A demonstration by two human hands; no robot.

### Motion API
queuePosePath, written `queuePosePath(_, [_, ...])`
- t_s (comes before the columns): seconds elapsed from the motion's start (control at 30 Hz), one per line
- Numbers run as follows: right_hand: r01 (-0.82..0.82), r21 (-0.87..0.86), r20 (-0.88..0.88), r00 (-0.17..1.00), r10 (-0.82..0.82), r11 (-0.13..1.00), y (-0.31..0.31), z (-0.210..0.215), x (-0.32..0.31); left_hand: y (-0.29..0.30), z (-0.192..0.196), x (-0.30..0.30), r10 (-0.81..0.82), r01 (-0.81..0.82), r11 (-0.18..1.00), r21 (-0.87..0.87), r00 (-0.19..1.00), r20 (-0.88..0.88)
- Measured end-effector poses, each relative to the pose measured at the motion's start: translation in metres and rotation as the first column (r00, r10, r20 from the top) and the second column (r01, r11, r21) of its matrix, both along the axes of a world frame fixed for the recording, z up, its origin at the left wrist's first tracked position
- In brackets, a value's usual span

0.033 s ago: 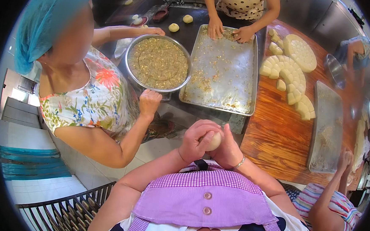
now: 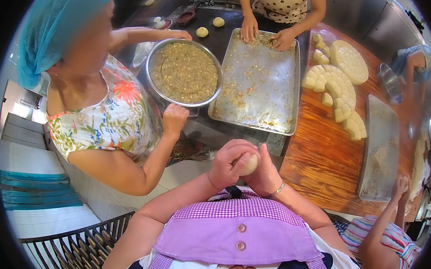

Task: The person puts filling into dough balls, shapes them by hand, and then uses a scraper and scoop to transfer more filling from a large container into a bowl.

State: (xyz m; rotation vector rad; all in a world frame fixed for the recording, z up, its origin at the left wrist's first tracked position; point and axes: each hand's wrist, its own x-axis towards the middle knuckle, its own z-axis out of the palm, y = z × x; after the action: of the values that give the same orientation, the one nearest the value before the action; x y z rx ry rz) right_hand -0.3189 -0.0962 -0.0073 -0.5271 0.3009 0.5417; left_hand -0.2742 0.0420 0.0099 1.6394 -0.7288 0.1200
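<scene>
A pale, smooth dough ball (image 2: 249,165) sits between my two hands, in front of my chest. My left hand (image 2: 229,166) wraps round it from the left, fingers curled over the top. From the other side my right hand (image 2: 266,176) cups it, with the palm against the ball and the thumb pointing up; its other fingers are partly hidden. Beyond my hands lies a large metal tray (image 2: 262,105) with scraps of crumbly filling. To its left stands a round metal bowl (image 2: 219,88) of brownish, chunky filling (image 2: 182,73).
A co-worker in a blue hair net (image 2: 59,21) stands left, one hand (image 2: 175,118) by the bowl. Another person's hands (image 2: 282,39) touch the tray's far end. Cut dough pieces (image 2: 334,87) and a second tray (image 2: 380,149) lie on the wooden table (image 2: 316,175) at right.
My hands and the dough ball stay nearly where they were. The co-worker at left has shifted slightly, and the hands at the tray's far end have moved a little.
</scene>
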Motion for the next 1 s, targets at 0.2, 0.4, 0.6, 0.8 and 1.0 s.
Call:
queuePosePath(0.2, [0.017, 0.004, -0.029, 0.999, -0.017, 1.0, 0.005, 0.001, -0.001, 0.004, 0.0, -0.005, -0.066, 0.066, 0.997, -0.029, 0.998, -0.011])
queuePosePath(0.4, [0.04, 0.011, 0.041, 0.998, -0.04, 0.999, -0.005, -0.006, -0.004, 0.009, 0.009, -0.018, -0.094, 0.098, 0.993, 0.066, 0.994, -0.056])
queuePosePath(0.6, [0.059, 0.077, 0.021, 0.998, -0.061, 0.995, -0.015, -0.011, -0.013, -0.003, 0.018, -0.022, -0.173, 0.173, 0.981, 0.081, 0.985, -0.014])
queuePosePath(0.8, [0.106, 0.151, -0.038, 0.994, -0.102, 0.983, -0.023, -0.01, -0.029, -0.021, 0.025, -0.026, -0.291, 0.289, 0.956, 0.053, 0.956, 0.046])
queuePosePath(1.0, [0.125, 0.117, 0.059, 0.989, -0.132, 0.985, -0.033, -0.009, -0.04, -0.032, 0.038, -0.033, -0.335, 0.322, 0.937, 0.137, 0.939, 0.082])
